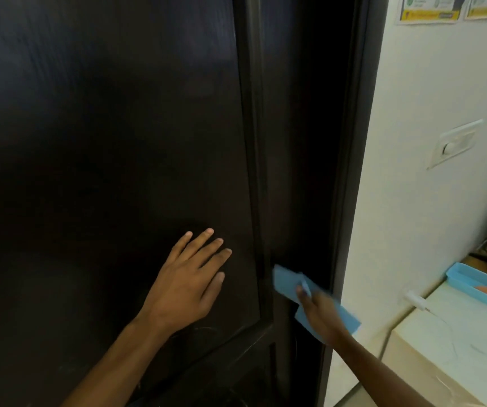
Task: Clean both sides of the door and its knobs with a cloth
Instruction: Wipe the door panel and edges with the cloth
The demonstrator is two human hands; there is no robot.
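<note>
Door: dark brown, wood-grain panelled door [104,142] fills the left and centre of the view; its right stile runs down beside a dark frame [351,171] and a white wall [442,83].
Cloth: light blue folded cloth [288,282] lies against the right stile, low on the door, partly blurred.
Right hand: right hand [320,311] is closed around the cloth, pressing it to the stile; blur suggests a wiping stroke under way.
Left hand: left hand [186,284] rests flat on the raised centre panel, fingers spread, gripping nothing; judged to be steadying the door.
Knobs: none visible in this view; their state cannot be assessed.
Progress: judged partial. The visible face shows faint marks near the lower panel edge, so that area likely remains. Which areas are already wiped cannot be told. The other face and both knobs remain unconfirmed.
Surroundings: a white wall switch plate [456,143], a light blue plastic tray [454,271] on a pale cabinet top [456,333] at right.
</note>
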